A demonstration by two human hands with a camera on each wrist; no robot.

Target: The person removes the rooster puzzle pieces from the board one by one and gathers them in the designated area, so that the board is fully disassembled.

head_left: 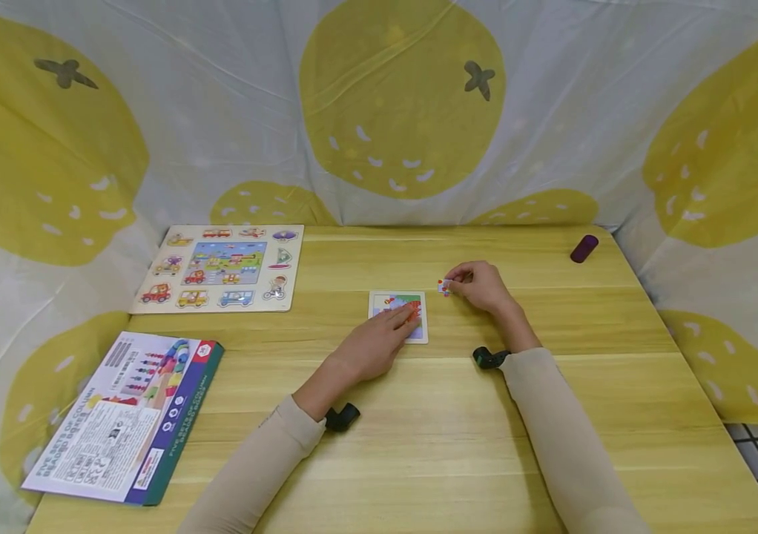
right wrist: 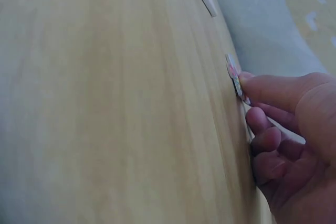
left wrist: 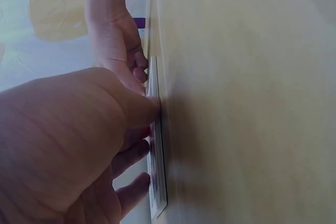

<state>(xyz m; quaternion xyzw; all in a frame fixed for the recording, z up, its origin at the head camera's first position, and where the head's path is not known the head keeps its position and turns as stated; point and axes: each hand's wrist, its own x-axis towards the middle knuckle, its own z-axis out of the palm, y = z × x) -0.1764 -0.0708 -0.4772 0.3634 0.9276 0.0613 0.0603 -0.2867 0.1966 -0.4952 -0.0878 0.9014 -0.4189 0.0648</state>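
My left hand (head_left: 371, 347) lies across a small picture puzzle board (head_left: 397, 298) with a pale frame, its fingers stretched over the right part of the picture and hiding some of it. In the left wrist view, the thumb touches the near edge of the board (left wrist: 156, 182) and the fingertips rest on its face. To the right of the board, my right hand (head_left: 481, 288) pinches a small colourful jigsaw piece (head_left: 443, 287) between thumb and index finger. Seen from the right wrist, the piece (right wrist: 234, 77) is tilted up on edge close over the table, with the other fingers curled below.
A larger wooden vehicle puzzle board (head_left: 215, 304) lies at the back left. Nearer on the left is a flat box (head_left: 112, 423) of beaded toys. A dark purple cylinder (head_left: 584, 249) lies at the back right. Printed fabric (head_left: 399, 96) hangs behind the wooden table (head_left: 419, 445).
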